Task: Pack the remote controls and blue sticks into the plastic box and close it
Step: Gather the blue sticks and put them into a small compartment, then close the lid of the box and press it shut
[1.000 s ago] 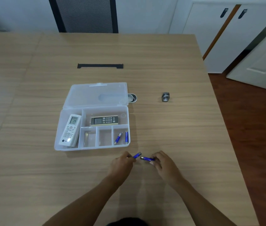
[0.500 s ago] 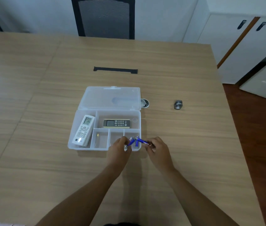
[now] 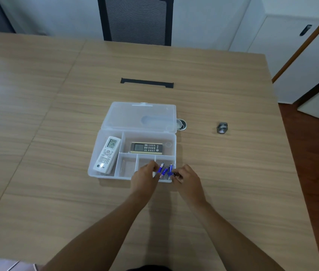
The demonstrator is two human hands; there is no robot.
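The plastic box (image 3: 104,169) lies open on the desk (image 3: 57,192), with its lid (image 3: 135,116) folded back toward 12 o'clock; the white remote (image 3: 107,154) is in the long compartment at 9 o'clock, and the dark remote (image 3: 146,148) lies in the wide upper compartment. Both hands are over the small compartment at the 5 o'clock corner; the left hand (image 3: 145,178) pinches 1 blue stick (image 3: 163,172), and the right hand (image 3: 187,178) pinches another blue stick (image 3: 171,174) at the box's front edge; 2 more blue sticks (image 3: 161,166) already lie inside. The risk seems to be this: the right stick sits across the rim, so if released there it may tip out onto the desk; a stick left standing on the others could also block the lid from closing.
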